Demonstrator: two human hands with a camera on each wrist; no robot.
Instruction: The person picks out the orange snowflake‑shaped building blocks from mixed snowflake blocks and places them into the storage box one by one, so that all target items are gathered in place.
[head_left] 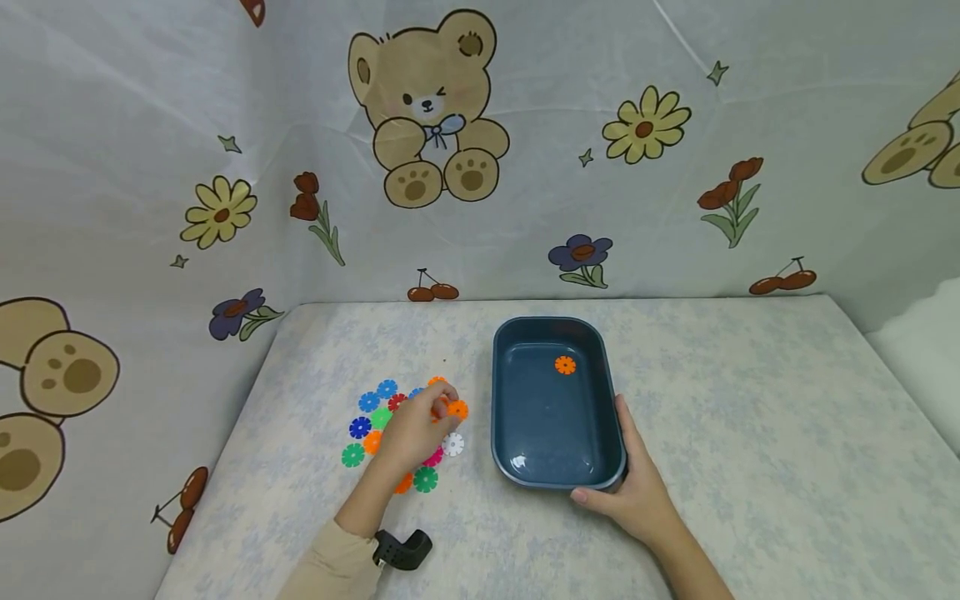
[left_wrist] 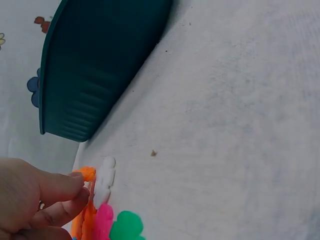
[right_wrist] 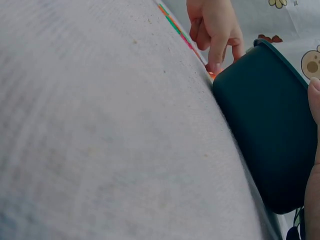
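My left hand point(head_left: 411, 432) pinches an orange notched plastic disc point(head_left: 457, 409) between thumb and fingertips, over a loose group of such discs. In the left wrist view the thumb and a finger meet at the orange disc point(left_wrist: 88, 173), beside a white disc point(left_wrist: 105, 177) and a pink one point(left_wrist: 104, 220). A dark blue rectangular tray point(head_left: 555, 485) stands to the right of the group, with a single orange disc point(head_left: 565, 365) inside. Gripping the tray's near right corner, my right hand point(head_left: 637, 496) has its thumb at the near side and fingers along the right wall.
Blue discs point(head_left: 369, 402), green discs point(head_left: 352, 455) and several in other colours lie flat on the pale mottled tabletop point(head_left: 750, 417). A black band point(head_left: 403, 550) is at the left wrist. Behind the table hangs a white cloth point(head_left: 540, 208) printed with bears and flowers.
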